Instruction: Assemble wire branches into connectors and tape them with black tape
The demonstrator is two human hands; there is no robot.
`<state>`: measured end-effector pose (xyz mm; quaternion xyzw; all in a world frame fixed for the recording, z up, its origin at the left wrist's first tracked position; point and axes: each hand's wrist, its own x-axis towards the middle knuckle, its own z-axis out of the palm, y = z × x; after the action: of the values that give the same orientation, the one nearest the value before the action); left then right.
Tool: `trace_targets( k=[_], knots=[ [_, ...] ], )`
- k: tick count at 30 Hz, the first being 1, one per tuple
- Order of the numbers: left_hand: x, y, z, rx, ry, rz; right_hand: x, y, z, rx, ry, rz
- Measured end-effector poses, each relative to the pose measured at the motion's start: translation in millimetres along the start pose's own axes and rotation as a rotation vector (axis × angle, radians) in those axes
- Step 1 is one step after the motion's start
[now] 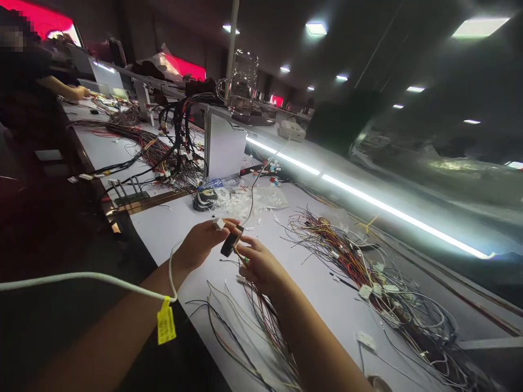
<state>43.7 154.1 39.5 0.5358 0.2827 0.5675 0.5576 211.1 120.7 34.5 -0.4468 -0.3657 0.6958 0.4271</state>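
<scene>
My left hand [200, 244] is closed around a black connector housing [227, 246], holding it above the white tabletop. A small white block [218, 224] sits at its fingers; whether it is gripped or worn I cannot tell. With fingertips pinched together, my right hand [260, 267] holds thin wires [240, 255] at the housing's near side. Whether their ends are inside the housing is too small to see. Below my hands a loose bundle of wires [261, 310] lies on the table. A white cable [102, 278] with a yellow tag [166, 322] passes by my left forearm.
A large wire bundle [347, 247] with white connectors lies to the right. Clear plastic bags [261, 198] rest at the back, under a lit strip lamp [368, 201]. A glass jug [244, 81] stands on the shelf. Farther left, a person [24, 81] is at a wire-covered bench.
</scene>
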Motion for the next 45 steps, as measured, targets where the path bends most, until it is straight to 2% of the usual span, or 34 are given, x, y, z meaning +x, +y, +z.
trace_targets(
  k=[1, 3, 6, 8, 9, 10, 12, 14, 15, 17, 20, 22, 24, 26, 28, 30, 33, 36, 38, 41, 43, 45],
  knots=[
    [3.1, 2.0, -1.4, 0.080, 0.034, -0.019, -4.2, -0.6, 1.1, -0.064, 0.010, -0.078],
    [8.6, 5.3, -3.0, 0.145, 0.125, -0.094, -12.0, -2.4, 7.7, -0.341, 0.038, -0.339],
    [11.6, 5.4, -1.4, 0.015, 0.160, -0.201, -16.8, -4.3, 22.0, -0.803, 0.071, -0.740],
    [9.4, 1.9, 1.4, -0.098, 0.144, -0.251, -14.3, -2.8, 26.9, -0.873, 0.114, -0.839],
    [7.5, -0.5, 2.9, -0.144, 0.156, -0.252, -12.1, -1.0, 26.1, -0.783, 0.151, -0.809],
    [5.4, -3.1, 4.4, -0.187, 0.178, -0.235, -9.6, 1.2, 23.1, -0.624, 0.182, -0.716],
    [1.6, -8.4, 7.3, -0.271, 0.204, -0.158, -5.9, 5.8, 11.4, -0.276, 0.193, -0.431],
    [0.1, -12.0, 9.5, -0.314, 0.153, -0.102, -5.3, 8.4, -2.8, -0.073, 0.148, -0.182],
    [0.4, -12.7, 10.2, -0.291, 0.111, -0.091, -6.5, 8.5, -8.4, -0.046, 0.123, -0.125],
    [3.2, -11.4, 10.4, -0.136, 0.060, -0.058, -10.8, 6.5, -13.4, -0.102, 0.095, -0.163],
    [9.5, -4.9, 9.2, 0.116, 0.128, -0.001, -18.7, 0.8, -4.2, -0.447, 0.052, -0.454],
    [12.3, -1.6, 9.0, 0.132, 0.190, -0.013, -22.1, -1.7, 6.0, -0.761, 0.025, -0.655],
    [12.7, -1.8, 9.9, 0.051, 0.226, -0.045, -23.7, -1.1, 11.6, -0.877, 0.068, -0.753],
    [10.2, -6.1, 12.5, -0.104, 0.271, -0.065, -24.1, 2.9, 9.2, -0.673, 0.176, -0.696],
    [4.4, -13.4, 18.6, -0.305, 0.319, -0.130, -23.8, 8.6, 0.7, -0.315, 0.259, -0.514],
    [-4.1, -22.2, 28.7, -0.475, 0.330, -0.273, -23.3, 13.9, -8.8, -0.041, 0.278, -0.356],
    [-17.9, -34.8, 46.2, -0.575, 0.322, -0.458, -22.3, 19.7, -17.7, 0.089, 0.258, -0.325],
    [-26.3, -41.7, 55.9, -0.575, 0.335, -0.417, -22.1, 24.6, -24.5, 0.140, 0.222, -0.283],
    [-27.7, -40.8, 56.1, -0.535, 0.279, -0.324, -23.1, 28.1, -31.6, 0.178, 0.193, -0.181],
    [-25.4, -31.9, 50.1, -0.320, 0.089, -0.196, -26.9, 32.0, -43.6, 0.160, 0.113, -0.031],
    [-22.1, -24.1, 43.9, -0.046, 0.002, -0.118, -30.6, 32.5, -48.0, 0.121, 0.075, -0.050],
    [-18.4, -18.0, 37.9, 0.229, 0.016, -0.034, -34.5, 31.6, -46.7, 0.031, 0.064, -0.175]
  ],
)
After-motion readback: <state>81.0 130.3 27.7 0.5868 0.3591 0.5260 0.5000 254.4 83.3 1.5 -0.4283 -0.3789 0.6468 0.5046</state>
